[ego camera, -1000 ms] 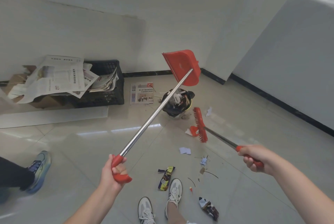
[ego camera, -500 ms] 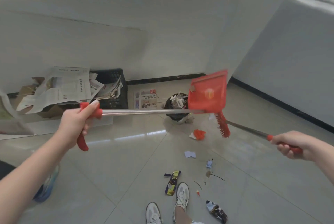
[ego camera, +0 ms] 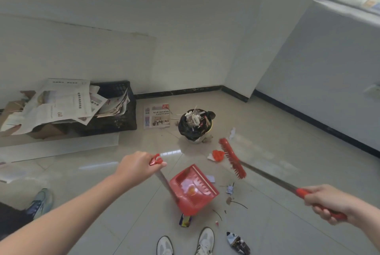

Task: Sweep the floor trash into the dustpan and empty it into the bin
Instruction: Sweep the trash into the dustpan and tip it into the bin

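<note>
Red long-handled dustpan [ego camera: 193, 189] is tilted, open face up, empty. Red broom [ego camera: 232, 158] is just right of it, bristles toward it. Overfull black-bagged bin [ego camera: 195, 125] stands behind. Wrappers [ego camera: 237, 243] and paper scraps [ego camera: 229, 189] are scattered around the dustpan.

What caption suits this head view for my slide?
Left hand holds red plastic dustpan near floor litter; right hand grips red-bristled broom.

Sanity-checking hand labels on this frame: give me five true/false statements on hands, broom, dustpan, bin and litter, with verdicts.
1. The left hand holds the dustpan by its handle. True.
2. The right hand holds the broom by its red grip. True.
3. The broom head sits inside the dustpan. False: it is apart from it, off to the right.
4. The bin is empty. False: trash fills it to the rim.
5. The floor holds no litter. False: a wrapper and scraps lie there.
</note>
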A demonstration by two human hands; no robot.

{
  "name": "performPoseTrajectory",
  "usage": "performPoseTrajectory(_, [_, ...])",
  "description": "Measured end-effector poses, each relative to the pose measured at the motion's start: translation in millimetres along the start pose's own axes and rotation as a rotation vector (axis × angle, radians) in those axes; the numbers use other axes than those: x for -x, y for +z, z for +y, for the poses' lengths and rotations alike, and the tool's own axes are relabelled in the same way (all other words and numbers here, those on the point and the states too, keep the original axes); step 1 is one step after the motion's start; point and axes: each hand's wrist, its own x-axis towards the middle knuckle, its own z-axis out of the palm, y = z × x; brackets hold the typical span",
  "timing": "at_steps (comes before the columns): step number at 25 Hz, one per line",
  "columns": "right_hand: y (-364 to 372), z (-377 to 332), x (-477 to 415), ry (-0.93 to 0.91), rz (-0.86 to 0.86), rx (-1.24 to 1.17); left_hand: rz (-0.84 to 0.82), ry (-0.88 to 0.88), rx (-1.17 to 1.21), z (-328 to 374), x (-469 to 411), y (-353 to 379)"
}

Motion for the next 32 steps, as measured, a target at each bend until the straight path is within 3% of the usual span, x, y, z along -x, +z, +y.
performPoseTrajectory(4, [-5.8,-26.2,-25.9,-0.038,-0.084,0.16,-0.043,-0.006,-0.118,-7.0,-5.9,9.7])
performPoseTrajectory(7, [5.8,-61.2,-49.4,-0.093,-0.173,0.225,0.052,-0.048,-0.138,-10.9,-12.8,8.4])
performPoseTrajectory(16, [83.4,-195.2,-76.7,-0.259,-0.322,0.117,0.201,-0.193,-0.161,-17.1,-49.7,-1.1])
performPoseTrajectory(22, [111.3,-305.8,-86.7,-0.209,-0.233,-0.049,0.193,-0.307,-0.038,-79.1,-93.8,-21.6])
performPoseTrajectory(28, [106.6,-418.5,-93.0,-0.209,-0.163,-0.276,0.111,-0.188,-0.107,-133.6,-153.3,-59.2])
performPoseTrajectory(32, [102.9,-466.5,-118.9,-0.23,-0.037,-0.221,0.053,-0.154,-0.075,-141.7,-180.8,-66.2])
